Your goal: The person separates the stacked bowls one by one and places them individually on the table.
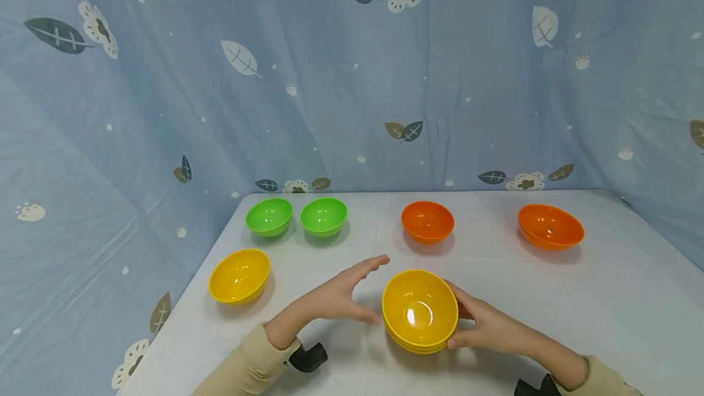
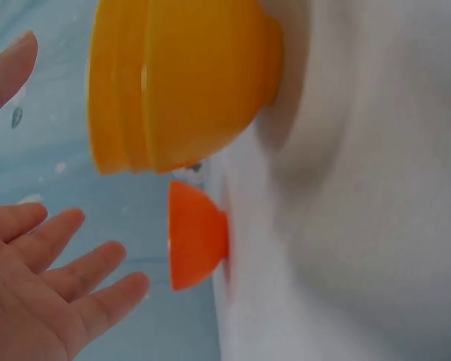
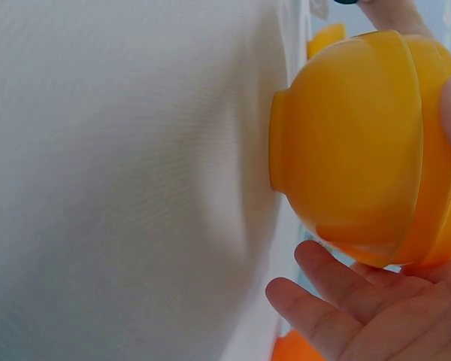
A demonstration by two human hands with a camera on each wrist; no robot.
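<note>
A stack of several nested yellow bowls is at the near middle of the table, upright; whether its base touches the cloth I cannot tell. My right hand grips it from the right, thumb on the near side and fingers around the far side. In the right wrist view, the thumb lies against the upper bowls and the fingers touch from the other side. Left of the stack, my left hand has its fingers spread and holds nothing. The left wrist view shows a gap between that hand and the bowls.
A single yellow bowl sits at the left. Behind it stand two green bowls, one at the far left and one beside it. Orange bowls stand at the back middle and back right. A patterned blue curtain borders the white table.
</note>
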